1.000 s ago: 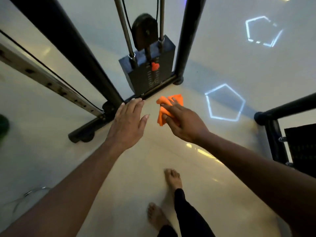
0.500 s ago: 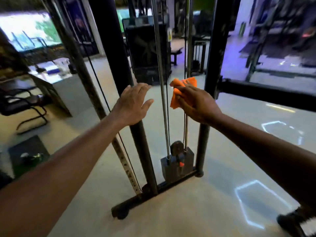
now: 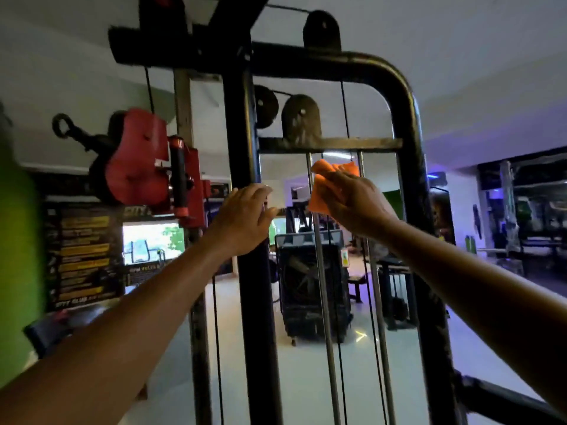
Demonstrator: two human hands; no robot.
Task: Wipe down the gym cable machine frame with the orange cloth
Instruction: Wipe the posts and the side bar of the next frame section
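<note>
while the head view is all there is, it shows this much:
cloth: orange cloth [image 3: 322, 191] bunched in the right hand [image 3: 356, 204], raised between the guide rods [image 3: 319, 271], below the crossbar [image 3: 331, 144].
left hand [image 3: 242, 219]: fingers relaxed, holding nothing, at the black upright [image 3: 245, 302].
progress: judged barely begun; cloth contact with any bar unclear.
left: uprights, top bend, crossbar.

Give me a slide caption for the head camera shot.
Right hand holds an orange cloth near the cable machine frame; left hand by its post.
</note>
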